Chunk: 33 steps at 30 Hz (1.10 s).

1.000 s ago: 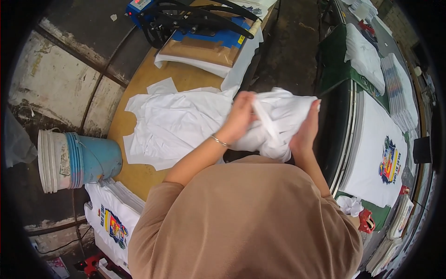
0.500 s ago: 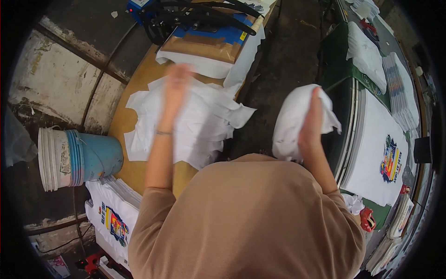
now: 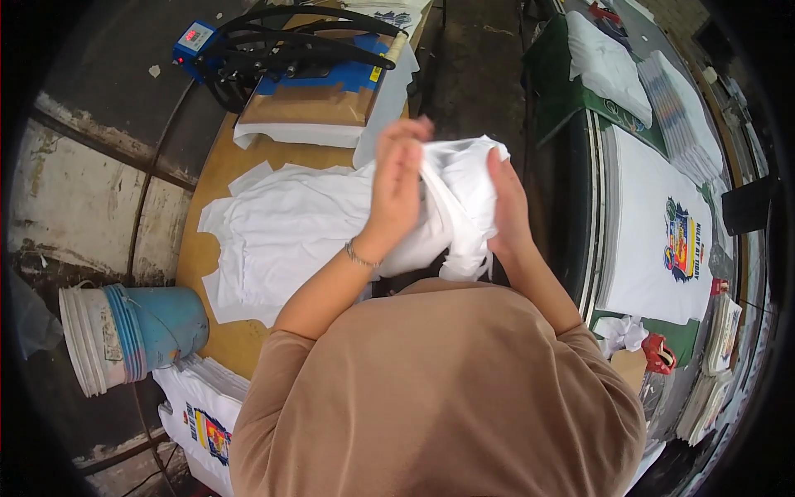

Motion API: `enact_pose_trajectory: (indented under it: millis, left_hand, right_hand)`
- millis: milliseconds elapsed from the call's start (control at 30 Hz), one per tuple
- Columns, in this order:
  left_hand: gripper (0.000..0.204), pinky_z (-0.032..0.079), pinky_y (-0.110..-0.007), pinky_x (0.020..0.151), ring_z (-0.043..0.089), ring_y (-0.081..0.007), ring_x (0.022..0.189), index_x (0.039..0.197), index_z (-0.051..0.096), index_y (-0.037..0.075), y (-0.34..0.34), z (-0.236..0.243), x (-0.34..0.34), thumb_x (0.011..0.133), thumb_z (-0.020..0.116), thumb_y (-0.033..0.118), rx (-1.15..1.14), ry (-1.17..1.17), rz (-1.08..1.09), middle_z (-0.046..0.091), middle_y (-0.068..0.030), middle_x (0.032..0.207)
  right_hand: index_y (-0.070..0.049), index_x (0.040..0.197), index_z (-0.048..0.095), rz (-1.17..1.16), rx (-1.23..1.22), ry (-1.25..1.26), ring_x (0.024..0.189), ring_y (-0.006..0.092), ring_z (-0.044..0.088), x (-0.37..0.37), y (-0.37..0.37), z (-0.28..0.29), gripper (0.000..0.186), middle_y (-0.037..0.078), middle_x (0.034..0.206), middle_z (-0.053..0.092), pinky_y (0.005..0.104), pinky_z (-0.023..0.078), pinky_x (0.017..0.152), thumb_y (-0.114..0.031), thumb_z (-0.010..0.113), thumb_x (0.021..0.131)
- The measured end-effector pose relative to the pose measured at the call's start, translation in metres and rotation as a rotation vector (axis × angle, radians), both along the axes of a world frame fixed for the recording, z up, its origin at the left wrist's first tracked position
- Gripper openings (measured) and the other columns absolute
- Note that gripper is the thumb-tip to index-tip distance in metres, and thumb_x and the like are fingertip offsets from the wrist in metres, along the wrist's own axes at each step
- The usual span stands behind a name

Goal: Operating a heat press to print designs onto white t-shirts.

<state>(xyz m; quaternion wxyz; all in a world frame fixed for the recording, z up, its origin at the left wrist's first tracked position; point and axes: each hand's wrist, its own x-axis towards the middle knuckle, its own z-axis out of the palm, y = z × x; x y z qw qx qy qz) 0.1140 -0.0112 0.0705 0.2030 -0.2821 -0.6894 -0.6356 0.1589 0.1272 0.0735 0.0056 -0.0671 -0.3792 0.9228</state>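
A garment-printing workshop: heat press [image 3: 306,62], printed shirts [image 3: 662,232] laid out.

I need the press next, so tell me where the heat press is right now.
In the head view, the heat press sits at the far end of the wooden table, upper left, beyond the pile of white shirts.

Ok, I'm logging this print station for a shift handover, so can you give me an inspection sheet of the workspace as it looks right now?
Surface: tan wooden table, mostly covered.
Job's things: bunched white cotton shirt held up; flat white shirts on the table.
Clutter: blue-and-white stacked buckets; printed shirt pile.
Grips: left hand and right hand both clutch the bunched shirt.
Cables: black ones by the blue heat press.
Surroundings: printed white shirt on the right bench.
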Motion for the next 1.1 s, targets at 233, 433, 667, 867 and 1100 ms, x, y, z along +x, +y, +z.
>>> enact_pose_trajectory:
  millis: [233, 433, 667, 867, 1100]
  left_hand:
    - [0.026, 0.045, -0.034, 0.053, 0.057, -0.0247, 0.057, 0.104, 0.062, 0.018, -0.042, -0.071, -0.028, 0.091, 0.049, 0.037, -0.723, 0.09, -0.226, 0.063, -0.0091, 0.075]
    - [0.026, 0.045, -0.039, 0.051, 0.059, -0.0274, 0.055, 0.106, 0.065, 0.023, -0.142, -0.161, 0.051, 0.087, 0.055, 0.039, -1.275, -0.03, -0.293, 0.06, -0.0082, 0.063]
    - [0.044, 0.046, -0.03, 0.072, 0.058, -0.0139, 0.084, 0.119, 0.055, 0.002, -0.107, -0.107, 0.049, 0.09, 0.057, 0.034, -0.505, -0.759, -0.178, 0.064, -0.0092, 0.094]
    - [0.047, 0.047, -0.032, 0.072, 0.059, -0.0185, 0.079, 0.111, 0.058, -0.001, -0.27, -0.028, -0.039, 0.087, 0.059, 0.039, -0.65, -0.851, 0.283, 0.064, -0.0113, 0.094]
    - [0.023, 0.046, -0.031, 0.076, 0.058, -0.0188, 0.082, 0.096, 0.058, 0.004, -0.154, -0.017, -0.04, 0.09, 0.058, 0.026, -0.28, -0.214, 0.329, 0.059, -0.0084, 0.088]
  right_hand:
    - [-0.003, 0.098, 0.063, -0.138, -0.189, -0.104, 0.086, 0.0203, 0.064, -0.027, 0.089, 0.0, 0.036, 0.01, 0.094, 0.066, 0.0328, 0.051, 0.081, -0.037, 0.059, 0.087]
    - [-0.001, 0.118, 0.053, -0.242, -0.101, 0.086, 0.102, 0.0312, 0.057, 0.0, 0.196, 0.022, 0.049, 0.017, 0.115, 0.057, 0.0434, 0.046, 0.091, -0.042, 0.046, 0.092]
    - [-0.002, 0.112, 0.055, -0.295, 0.034, -0.04, 0.093, 0.0295, 0.059, -0.02, 0.188, 0.01, 0.045, 0.014, 0.105, 0.061, 0.0424, 0.048, 0.085, -0.041, 0.047, 0.092]
    - [-0.003, 0.108, 0.057, -0.202, -0.113, -0.088, 0.089, 0.0253, 0.061, -0.009, 0.135, 0.002, 0.04, 0.011, 0.101, 0.062, 0.0372, 0.05, 0.08, -0.039, 0.05, 0.092]
    - [-0.005, 0.106, 0.058, -0.281, 0.288, -0.106, 0.088, 0.0125, 0.058, -0.01, 0.041, -0.014, 0.041, 0.005, 0.098, 0.061, 0.0269, 0.045, 0.082, -0.043, 0.045, 0.095]
